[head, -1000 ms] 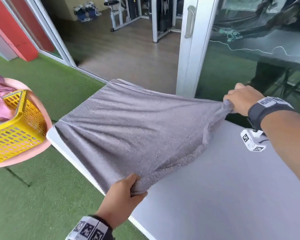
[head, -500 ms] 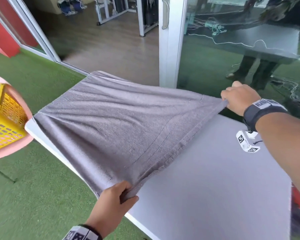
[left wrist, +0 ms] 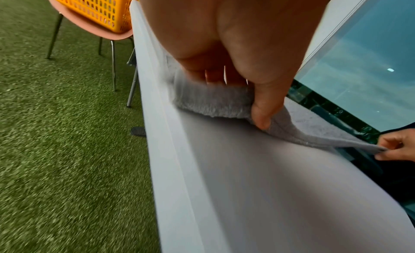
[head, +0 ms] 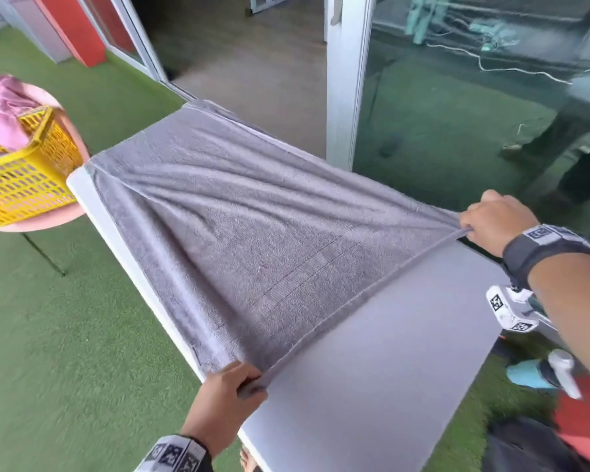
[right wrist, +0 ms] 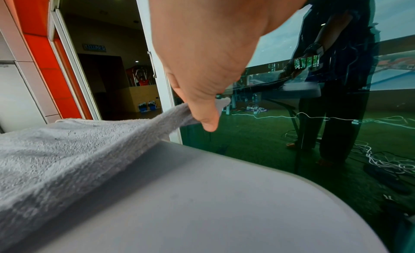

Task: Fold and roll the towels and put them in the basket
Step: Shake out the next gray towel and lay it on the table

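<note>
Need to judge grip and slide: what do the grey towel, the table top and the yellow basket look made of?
Grey towel: looped terry cloth, likely cotton; fuzzy pile, soft creases. Table top: smooth matte grey-white, probably moulded plastic; rounded edge, no grain. Yellow basket: rigid plastic, going by its moulded lattice of holes.

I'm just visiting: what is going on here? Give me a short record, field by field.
Activity: spreading a grey towel over a white table
Left hand: pinches the near towel corner
Right hand: pinches the far towel corner, pulled taut
Towel state: unfolded, creased, not yet rolled
Basket: yellow, on a pink chair, pink cloth inside
Ground: green turf
</note>
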Demonstrator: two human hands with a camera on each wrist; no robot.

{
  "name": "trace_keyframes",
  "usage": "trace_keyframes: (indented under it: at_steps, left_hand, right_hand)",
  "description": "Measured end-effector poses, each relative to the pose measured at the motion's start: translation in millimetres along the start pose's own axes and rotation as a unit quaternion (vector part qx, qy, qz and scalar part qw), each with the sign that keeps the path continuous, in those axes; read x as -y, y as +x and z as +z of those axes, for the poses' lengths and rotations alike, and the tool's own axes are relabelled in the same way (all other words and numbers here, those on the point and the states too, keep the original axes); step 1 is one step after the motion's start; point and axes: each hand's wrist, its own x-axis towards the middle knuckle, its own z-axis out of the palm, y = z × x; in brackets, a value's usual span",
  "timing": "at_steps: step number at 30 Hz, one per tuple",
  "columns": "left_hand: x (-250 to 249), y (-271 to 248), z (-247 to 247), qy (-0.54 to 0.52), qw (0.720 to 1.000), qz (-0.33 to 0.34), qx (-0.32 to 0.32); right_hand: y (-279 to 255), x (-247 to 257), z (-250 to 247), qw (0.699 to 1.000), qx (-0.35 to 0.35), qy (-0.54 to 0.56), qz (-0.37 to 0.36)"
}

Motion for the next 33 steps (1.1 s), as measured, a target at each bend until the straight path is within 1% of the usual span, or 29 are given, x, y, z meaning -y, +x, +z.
trace_keyframes:
  at_steps: [2,6,11,14,19,22,24,28,30,31,33]
  left_hand:
    - [-6.1,-11.3,19.3,-0.006,1.000,-0.004,0.008]
    - [-14.7,-28.7,49.0,0.001,1.000,-0.009,0.012]
    - [-25.2,-48.6,77.2,0.018,1.000,-0.018,0.019]
    - [-35.8,-62.2,90.0,0.005,0.998,-0.029,0.046]
    - [-51.6,-82.8,107.3,-0.003,0.994,-0.010,0.104]
    - [-59.1,-88.0,116.9,-0.008,0.991,0.004,0.137]
    - [-65.9,-90.0,121.1,-0.009,0.987,0.020,0.157]
    - [-71.5,-86.6,117.2,-0.012,0.983,0.042,0.177]
    - [-70.0,-85.8,108.5,-0.022,0.982,0.042,0.186]
    - [-69.2,-85.4,102.0,-0.027,0.982,0.044,0.184]
    - [-64.3,-82.6,85.0,-0.041,0.985,0.047,0.160]
  right_hand:
    - [-6.7,-5.2,11.9,1.000,0.017,0.006,0.020]
    - [-6.8,-23.6,52.5,0.998,0.063,0.003,0.022]
    - [-35.8,-19.2,46.2,0.996,0.081,-0.010,0.032]
    - [-45.3,-27.4,61.1,0.994,0.094,0.004,0.050]
    - [-59.6,-42.0,85.3,0.987,0.085,0.079,0.107]
    - [-63.3,-45.8,91.2,0.986,0.093,0.071,0.122]
    - [-65.3,-45.0,93.6,0.984,0.105,0.059,0.134]
    - [-76.6,-36.4,89.9,0.987,0.101,0.045,0.118]
    - [-81.3,-28.5,82.3,0.986,0.099,0.064,0.122]
    - [-84.4,-22.7,77.2,0.983,0.089,0.083,0.137]
    - [-92.0,-4.7,65.0,0.982,0.042,0.110,0.146]
